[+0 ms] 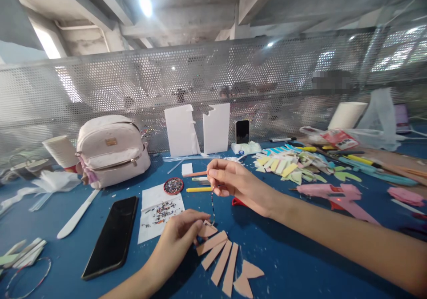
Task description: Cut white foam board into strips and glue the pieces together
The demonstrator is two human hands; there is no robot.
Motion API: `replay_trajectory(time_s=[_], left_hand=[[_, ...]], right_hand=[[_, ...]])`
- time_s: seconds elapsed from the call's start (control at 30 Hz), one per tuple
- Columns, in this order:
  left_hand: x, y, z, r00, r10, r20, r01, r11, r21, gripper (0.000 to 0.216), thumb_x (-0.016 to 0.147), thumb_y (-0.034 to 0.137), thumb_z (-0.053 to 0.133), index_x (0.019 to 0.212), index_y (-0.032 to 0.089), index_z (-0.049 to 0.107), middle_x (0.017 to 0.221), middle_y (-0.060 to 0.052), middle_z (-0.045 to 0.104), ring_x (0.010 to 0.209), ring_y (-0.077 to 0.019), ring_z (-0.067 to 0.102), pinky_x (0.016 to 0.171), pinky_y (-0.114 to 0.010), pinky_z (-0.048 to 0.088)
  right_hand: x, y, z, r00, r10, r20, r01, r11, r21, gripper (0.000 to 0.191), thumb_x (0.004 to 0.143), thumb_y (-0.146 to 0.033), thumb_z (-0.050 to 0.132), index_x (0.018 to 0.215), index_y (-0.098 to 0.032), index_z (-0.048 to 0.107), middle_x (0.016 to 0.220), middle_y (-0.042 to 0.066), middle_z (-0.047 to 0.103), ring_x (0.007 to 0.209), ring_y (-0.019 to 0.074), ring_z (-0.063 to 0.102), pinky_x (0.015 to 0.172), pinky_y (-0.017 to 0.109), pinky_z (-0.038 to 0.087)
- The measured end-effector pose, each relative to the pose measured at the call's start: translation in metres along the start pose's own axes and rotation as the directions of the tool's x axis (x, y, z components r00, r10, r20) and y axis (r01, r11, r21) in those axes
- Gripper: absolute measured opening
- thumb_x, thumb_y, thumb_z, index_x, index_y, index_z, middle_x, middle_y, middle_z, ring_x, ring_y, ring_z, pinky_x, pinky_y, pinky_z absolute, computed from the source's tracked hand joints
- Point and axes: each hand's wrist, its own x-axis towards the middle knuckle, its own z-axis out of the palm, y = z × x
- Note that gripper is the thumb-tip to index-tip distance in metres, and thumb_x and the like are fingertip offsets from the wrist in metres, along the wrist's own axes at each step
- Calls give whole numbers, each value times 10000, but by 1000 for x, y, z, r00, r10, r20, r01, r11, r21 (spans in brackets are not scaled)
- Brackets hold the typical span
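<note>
Hands worked close together over a blue bench (300, 254) strewn with craft supplies. The right hand (233, 183) had its fingers pinched together on the top of a thin beaded string (212, 205), which hung straight down to a pink foam piece (207, 230). The left hand (176, 239) held that piece at its edge, fingers closed on it, at the head of a fan of pink foam strips (220, 257) lying flat near the front of the bench. The string looked fine and slack, so a loosened pinch could probably let beads slide off and scatter. A tug could also lift the light foam and upset the fan. Just left of the hands lay a white paper sheet (151, 194) sprinkled with loose beads, a round bead dish (173, 186) and a black smartphone (111, 237), all within a stray elbow's reach. Beside the right forearm lay a pink glue gun (330, 194), with a heap of coloured foam cut-outs (287, 163) behind it. A pale backpack (110, 150) stood at the back left.
</note>
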Motion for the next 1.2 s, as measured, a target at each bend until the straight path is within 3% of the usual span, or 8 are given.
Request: replay_trajectory(time_s=[0.2,0.4,0.73,0.83,0.93,1.07,1.2], left_hand=[[0,12,-9,988,148,-40,-128,937,325,248,897,161,546,933,214,785,947,-59,774,917,-218,709,850,-297,521],[5,15,-15,975,220,45,-219,888,404,257,890,117,541,920,213,777,855,-57,764,770,-195,705,704,-261,528],[5,33,-22,906,399,139,-411,754,512,162,909,174,600,875,219,752,842,-59,730,752,-173,682,696,-227,485],[7,46,-24,902,413,124,-415,756,506,113,885,188,643,840,218,743,823,-44,724,752,-172,675,709,-233,480],[8,59,-22,914,398,76,-383,787,484,89,849,172,676,790,210,731,788,-26,724,733,-167,666,706,-237,479],[6,69,-15,951,308,4,-282,867,411,82,827,170,679,766,198,726,754,-13,731,694,-157,662,683,-235,494],[4,71,-10,980,193,-54,-171,946,274,58,813,197,670,767,179,701,734,-11,715,670,-145,661,632,-217,500]], right_hand=[[-8,1,-2,1000,-19,-13,18,999,-41,230,847,-362,724,841,-173,593,741,-11,587,606,74,545,525,180,375],[-19,0,-6,999,-4,-42,1,997,-73,241,828,-374,733,835,-187,582,707,-19,585,583,78,545,492,189,348],[-34,3,-10,998,5,-70,-10,997,-73,286,821,-417,734,859,-182,575,712,-13,584,575,82,548,467,197,302],[-38,4,-8,997,-14,-81,6,996,-94,269,832,-412,714,841,-184,572,734,-8,589,596,91,553,479,213,315],[-42,6,-5,998,-64,-28,56,973,-223,216,866,-376,675,827,-184,585,804,21,651,710,121,584,584,238,389],[-46,14,-3,980,-146,134,190,886,-422,155,906,-332,637,866,-182,636,1050,49,674,954,170,601,801,292,419],[-50,21,-4,953,-229,198,296,842,-451,110,919,-292,625,876,-190,627,1026,32,648,981,178,594,828,303,418]])
